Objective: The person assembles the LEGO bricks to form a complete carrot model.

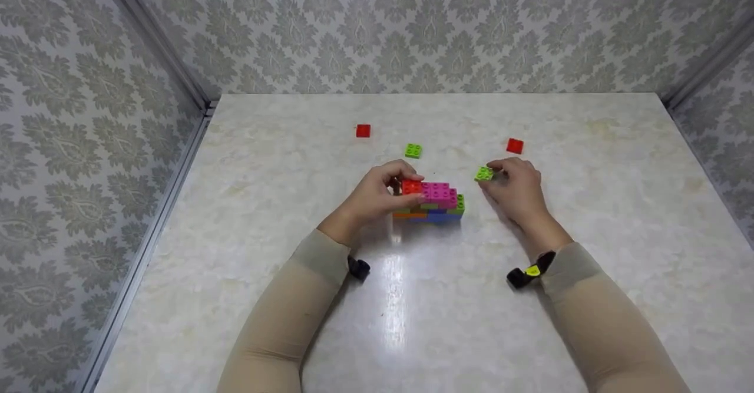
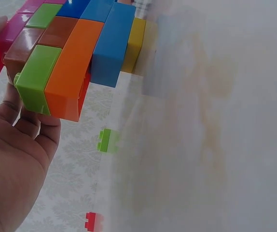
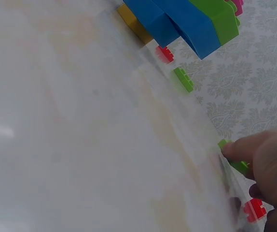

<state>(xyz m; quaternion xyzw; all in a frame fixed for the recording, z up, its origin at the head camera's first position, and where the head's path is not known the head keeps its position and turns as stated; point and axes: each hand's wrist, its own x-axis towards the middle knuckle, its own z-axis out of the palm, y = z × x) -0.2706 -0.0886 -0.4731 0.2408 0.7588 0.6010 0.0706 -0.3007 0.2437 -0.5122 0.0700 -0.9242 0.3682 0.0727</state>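
Observation:
My left hand (image 1: 377, 192) grips the left end of a stepped build of toy bricks (image 1: 439, 194), thumb on the near side and fingers behind. Pink and red bricks form its top, with green, blue and orange below. In the left wrist view brown bricks (image 2: 59, 31) and a yellow brick (image 2: 134, 46) show too. To the right of the build, my right hand (image 1: 519, 185) pinches a small light-green brick (image 1: 483, 174) between thumb and fingers, studs up. The right wrist view shows that green brick (image 3: 240, 166) partly hidden by the fingers, low over the table.
Behind the hands lie another light-green brick (image 1: 413, 151), a red brick (image 1: 363, 131) at back left and a red brick (image 1: 515, 145) just beyond the right hand. The pale marbled table (image 1: 283, 145) meets patterned walls (image 1: 394, 27) at the back and sides.

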